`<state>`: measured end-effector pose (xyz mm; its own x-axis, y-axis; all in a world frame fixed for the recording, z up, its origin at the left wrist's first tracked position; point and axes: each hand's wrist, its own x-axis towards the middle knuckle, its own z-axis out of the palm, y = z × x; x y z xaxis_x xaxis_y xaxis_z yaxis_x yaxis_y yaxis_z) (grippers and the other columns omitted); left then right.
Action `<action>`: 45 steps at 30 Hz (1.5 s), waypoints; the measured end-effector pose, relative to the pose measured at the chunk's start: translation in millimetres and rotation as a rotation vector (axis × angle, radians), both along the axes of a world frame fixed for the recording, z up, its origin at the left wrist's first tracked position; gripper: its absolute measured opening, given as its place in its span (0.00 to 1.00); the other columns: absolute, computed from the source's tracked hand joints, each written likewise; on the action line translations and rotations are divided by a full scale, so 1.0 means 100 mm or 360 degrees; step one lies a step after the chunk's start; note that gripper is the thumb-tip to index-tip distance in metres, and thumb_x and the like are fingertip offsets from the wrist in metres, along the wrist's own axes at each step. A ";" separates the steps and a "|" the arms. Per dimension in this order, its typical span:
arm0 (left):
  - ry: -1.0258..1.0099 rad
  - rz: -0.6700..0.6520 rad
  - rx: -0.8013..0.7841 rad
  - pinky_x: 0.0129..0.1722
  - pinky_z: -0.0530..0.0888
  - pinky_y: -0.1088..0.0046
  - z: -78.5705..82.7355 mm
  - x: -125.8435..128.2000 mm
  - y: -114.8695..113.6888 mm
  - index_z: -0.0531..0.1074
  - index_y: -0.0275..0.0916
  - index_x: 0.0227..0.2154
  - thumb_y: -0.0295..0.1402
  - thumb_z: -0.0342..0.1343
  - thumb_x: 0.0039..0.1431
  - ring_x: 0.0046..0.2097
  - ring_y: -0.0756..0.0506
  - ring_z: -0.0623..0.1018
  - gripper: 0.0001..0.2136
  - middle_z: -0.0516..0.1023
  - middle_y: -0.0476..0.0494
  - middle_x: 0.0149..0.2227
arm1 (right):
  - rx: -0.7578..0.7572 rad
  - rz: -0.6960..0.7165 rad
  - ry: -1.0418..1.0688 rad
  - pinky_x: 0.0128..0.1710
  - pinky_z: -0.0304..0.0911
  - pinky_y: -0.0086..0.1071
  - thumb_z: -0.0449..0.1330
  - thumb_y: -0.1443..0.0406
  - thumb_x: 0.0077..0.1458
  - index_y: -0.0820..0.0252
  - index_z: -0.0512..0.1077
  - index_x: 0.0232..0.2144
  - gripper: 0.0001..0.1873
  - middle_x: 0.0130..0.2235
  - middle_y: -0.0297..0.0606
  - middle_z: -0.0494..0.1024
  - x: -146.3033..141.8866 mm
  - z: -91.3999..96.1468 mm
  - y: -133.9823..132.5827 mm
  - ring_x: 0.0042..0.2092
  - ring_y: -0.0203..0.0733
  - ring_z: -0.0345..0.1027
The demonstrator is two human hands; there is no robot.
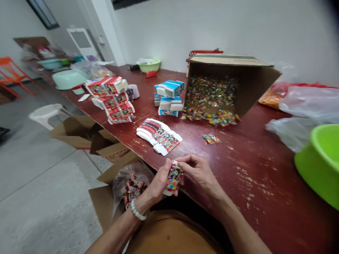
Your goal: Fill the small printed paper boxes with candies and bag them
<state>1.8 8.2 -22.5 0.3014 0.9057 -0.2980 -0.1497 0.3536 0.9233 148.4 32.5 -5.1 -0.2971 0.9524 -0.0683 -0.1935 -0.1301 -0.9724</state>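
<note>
Both hands meet over the near edge of the dark red wooden tabletop, where the left hand and the right hand each have their grip clamped on a small colourful printed cardboard box, held upright between them. Just beyond it lies a flat stack of printed box blanks. Further back, a brown cardboard carton tipped on its side spills bright wrapped sweets.
</note>
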 end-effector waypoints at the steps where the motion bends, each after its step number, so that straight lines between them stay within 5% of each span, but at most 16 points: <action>1: 0.0003 0.0004 0.0014 0.17 0.65 0.79 0.00 -0.01 0.01 0.75 0.30 0.46 0.59 0.37 0.61 0.17 0.52 0.70 0.35 0.74 0.44 0.19 | 0.0015 0.0004 0.0026 0.22 0.65 0.28 0.66 0.58 0.52 0.60 0.75 0.29 0.11 0.29 0.36 0.80 -0.01 -0.01 0.00 0.22 0.34 0.68; 6: -0.0014 0.0039 -0.0027 0.15 0.65 0.78 0.01 0.00 0.02 0.64 0.36 0.59 0.59 0.39 0.60 0.17 0.50 0.71 0.36 0.74 0.47 0.22 | 0.0464 0.0103 -0.0164 0.36 0.69 0.33 0.61 0.61 0.58 0.58 0.74 0.29 0.08 0.42 0.40 0.79 0.07 -0.04 -0.03 0.37 0.39 0.73; 12: -0.0033 0.0088 -0.0155 0.17 0.66 0.77 0.01 0.09 0.02 0.63 0.39 0.59 0.58 0.44 0.60 0.18 0.50 0.71 0.32 0.75 0.47 0.25 | 0.0888 0.0093 -0.0562 0.49 0.64 0.35 0.57 0.66 0.61 0.56 0.75 0.35 0.06 0.44 0.39 0.78 0.13 -0.06 -0.06 0.45 0.39 0.70; 16: -0.0245 0.0048 -0.0306 0.28 0.72 0.75 -0.06 0.19 -0.14 0.63 0.44 0.54 0.47 0.57 0.58 0.28 0.48 0.77 0.24 0.77 0.46 0.33 | 0.0764 -0.0074 -0.0899 0.45 0.65 0.32 0.56 0.61 0.61 0.58 0.76 0.30 0.12 0.42 0.39 0.77 0.41 -0.18 0.33 0.44 0.39 0.71; 19: -0.0437 -0.0080 -0.0543 0.36 0.72 0.72 -0.10 0.18 -0.33 0.67 0.43 0.48 0.44 0.61 0.55 0.36 0.46 0.78 0.20 0.78 0.43 0.40 | 0.0475 -0.0806 -0.1466 0.52 0.61 0.38 0.56 0.61 0.60 0.57 0.76 0.41 0.12 0.46 0.43 0.75 0.80 -0.29 0.79 0.50 0.45 0.67; 21: -0.0444 -0.0187 -0.0661 0.37 0.71 0.71 -0.13 0.10 -0.41 0.69 0.41 0.44 0.42 0.63 0.53 0.36 0.46 0.77 0.18 0.77 0.42 0.39 | 0.0340 -0.1011 -0.1580 0.55 0.55 0.48 0.56 0.62 0.58 0.62 0.75 0.44 0.15 0.50 0.52 0.71 1.04 -0.36 1.05 0.56 0.55 0.61; 26: 0.0028 -0.0428 -0.0362 0.32 0.66 0.76 -0.16 -0.43 -0.31 0.70 0.38 0.31 0.39 0.68 0.44 0.30 0.50 0.69 0.15 0.72 0.51 0.26 | 0.0150 -0.1124 -0.1621 0.50 0.57 0.49 0.64 0.61 0.47 0.60 0.76 0.31 0.09 0.42 0.48 0.74 1.32 -0.51 1.26 0.49 0.57 0.64; 32: 0.0715 -0.1104 -0.0397 0.26 0.65 0.77 -0.18 -0.86 -0.13 0.73 0.41 0.35 0.36 0.67 0.40 0.29 0.49 0.70 0.16 0.74 0.52 0.30 | 0.0221 -0.0945 -0.1243 0.38 0.63 0.34 0.55 0.56 0.55 0.61 0.74 0.42 0.18 0.36 0.39 0.78 1.27 -0.30 0.88 0.36 0.42 0.69; 34: 0.0564 -0.1036 -0.0402 0.26 0.66 0.77 -0.14 -0.79 -0.11 0.71 0.40 0.37 0.38 0.66 0.44 0.30 0.49 0.72 0.16 0.74 0.50 0.33 | 0.0260 -0.0703 -0.1063 0.33 0.63 0.32 0.56 0.54 0.55 0.58 0.75 0.42 0.18 0.36 0.37 0.79 1.09 -0.20 0.61 0.33 0.39 0.70; 38: 0.0120 -0.0572 -0.0278 0.27 0.67 0.76 -0.03 -0.50 -0.07 0.63 0.41 0.46 0.36 0.58 0.54 0.29 0.51 0.73 0.17 0.74 0.47 0.36 | 0.0502 -0.0062 -0.0643 0.37 0.63 0.31 0.58 0.63 0.56 0.56 0.73 0.45 0.14 0.36 0.35 0.77 0.57 -0.09 0.06 0.36 0.37 0.69; 45: 0.0347 -0.0520 0.0155 0.26 0.66 0.77 0.08 -0.24 -0.13 0.61 0.41 0.43 0.27 0.52 0.53 0.26 0.53 0.68 0.14 0.68 0.54 0.30 | 0.0771 -0.0200 -0.0883 0.33 0.62 0.28 0.56 0.72 0.52 0.59 0.68 0.41 0.12 0.32 0.33 0.73 0.18 -0.06 -0.20 0.31 0.34 0.65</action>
<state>-22.3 -4.7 -14.2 0.5173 0.7999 -0.3044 0.1592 0.2595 0.9525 166.2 12.6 -10.9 -0.2281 0.9384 0.2594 0.3572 0.3285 -0.8744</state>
